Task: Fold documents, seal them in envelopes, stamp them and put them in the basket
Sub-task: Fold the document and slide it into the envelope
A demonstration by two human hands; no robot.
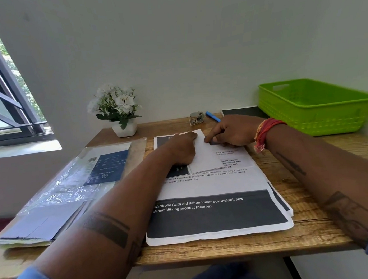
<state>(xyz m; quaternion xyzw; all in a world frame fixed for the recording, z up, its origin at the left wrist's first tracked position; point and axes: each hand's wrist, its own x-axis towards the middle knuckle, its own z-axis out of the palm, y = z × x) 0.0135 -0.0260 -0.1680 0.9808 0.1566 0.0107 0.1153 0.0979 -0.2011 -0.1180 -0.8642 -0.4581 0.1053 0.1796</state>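
Head view: both hands (pixel 209 142) press the folded document (pixel 204 157) flat between them.

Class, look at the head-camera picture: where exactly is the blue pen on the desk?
The blue pen lies at the back of the wooden desk, near the wall, between the roll of stamps and a dark pad, just beyond the right hand.

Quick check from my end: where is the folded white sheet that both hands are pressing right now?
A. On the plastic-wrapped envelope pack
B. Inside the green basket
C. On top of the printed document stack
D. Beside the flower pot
C: the folded white sheet lies on the printed document stack, with the left hand and right hand pressing it flat.
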